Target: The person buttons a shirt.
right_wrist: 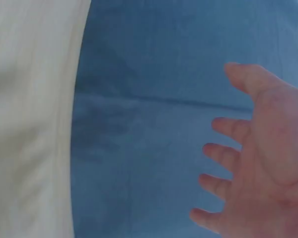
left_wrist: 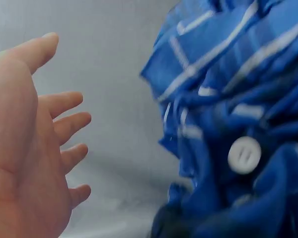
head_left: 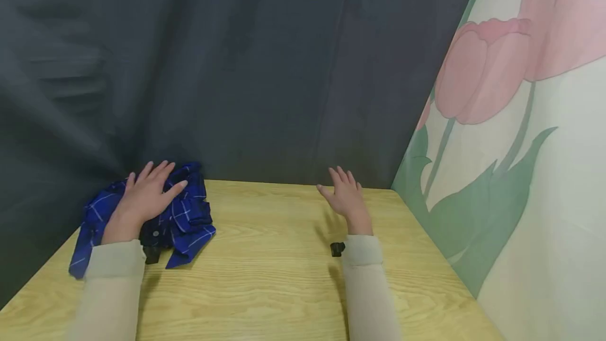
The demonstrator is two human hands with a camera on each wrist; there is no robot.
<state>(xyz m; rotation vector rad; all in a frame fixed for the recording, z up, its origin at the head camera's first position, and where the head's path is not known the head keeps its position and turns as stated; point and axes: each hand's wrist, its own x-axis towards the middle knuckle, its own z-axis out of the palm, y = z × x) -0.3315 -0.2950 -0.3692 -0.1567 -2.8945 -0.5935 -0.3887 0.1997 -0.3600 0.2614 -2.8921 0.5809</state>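
A crumpled blue plaid shirt (head_left: 191,214) with thin white lines lies in a heap at the table's back left. Its white button (left_wrist: 245,155) shows in the left wrist view. My left hand (head_left: 147,199) is spread above the shirt in the head view, its fingers straight. The left wrist view has a gap between that palm and the cloth. Over the right part of the table my right hand (head_left: 347,201) is held up, fingers spread and holding nothing. Its palm and fingers (right_wrist: 223,156) appear against the curtain in the right wrist view.
The wood-grain table (head_left: 265,257) runs back to a dark curtain (head_left: 265,78), which also hangs along the left side. On the right stands a pale wall covering (head_left: 544,214) with pink tulips. A small black wrist device (head_left: 337,249) sits at the right cuff.
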